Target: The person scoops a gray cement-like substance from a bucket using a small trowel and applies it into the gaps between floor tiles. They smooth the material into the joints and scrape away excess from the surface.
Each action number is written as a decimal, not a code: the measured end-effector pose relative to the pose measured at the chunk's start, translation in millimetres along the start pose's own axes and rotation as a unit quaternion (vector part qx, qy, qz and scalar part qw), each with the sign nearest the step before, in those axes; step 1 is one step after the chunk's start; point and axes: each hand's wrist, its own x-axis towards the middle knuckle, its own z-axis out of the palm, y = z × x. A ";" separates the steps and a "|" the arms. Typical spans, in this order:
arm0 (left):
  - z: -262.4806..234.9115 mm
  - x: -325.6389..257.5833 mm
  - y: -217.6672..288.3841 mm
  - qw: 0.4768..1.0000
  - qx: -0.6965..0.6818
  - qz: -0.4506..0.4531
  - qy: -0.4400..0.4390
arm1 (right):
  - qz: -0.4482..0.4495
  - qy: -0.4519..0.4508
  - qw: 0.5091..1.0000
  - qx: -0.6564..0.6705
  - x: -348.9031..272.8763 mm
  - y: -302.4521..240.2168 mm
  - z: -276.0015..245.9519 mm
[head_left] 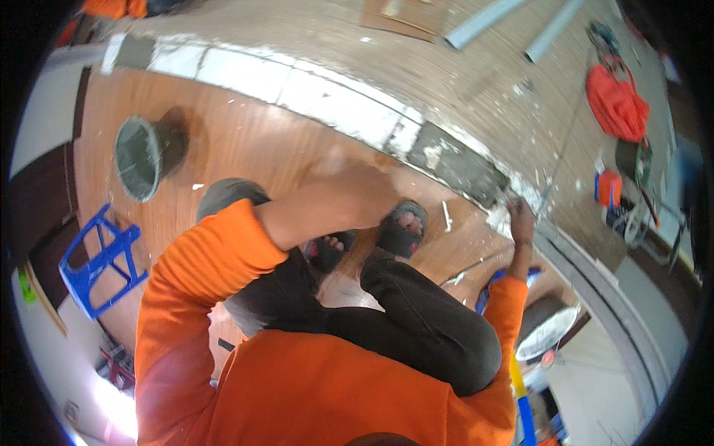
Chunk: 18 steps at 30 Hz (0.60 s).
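My left hand [358, 192] is in front of me, above the wood-look floor and near my sandalled feet, smeared by motion so its fingers do not show clearly. Stretched out to the right, my right hand [522, 221] has its fingers curled in at the end of a low row of white blocks [327, 100]. What those fingers hold, if anything, I cannot make out. Just beside that hand, grey mortar [465, 167] covers part of the row, and a whitish broken chunk [500, 221] lies against it.
A dark bucket [136, 160] and a blue plastic stool [103, 260] stand at left. Beyond the row are grey pipes [487, 22], cardboard [405, 18] and a red bag [617, 102]. A whitish-rimmed tub [549, 334] and a metal door track [595, 286] are at right.
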 end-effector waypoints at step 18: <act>-85.3 54.6 92.1 0.775 -0.133 0.117 0.606 | -0.464 -0.069 0.880 -0.076 79.7 -478.6 87.1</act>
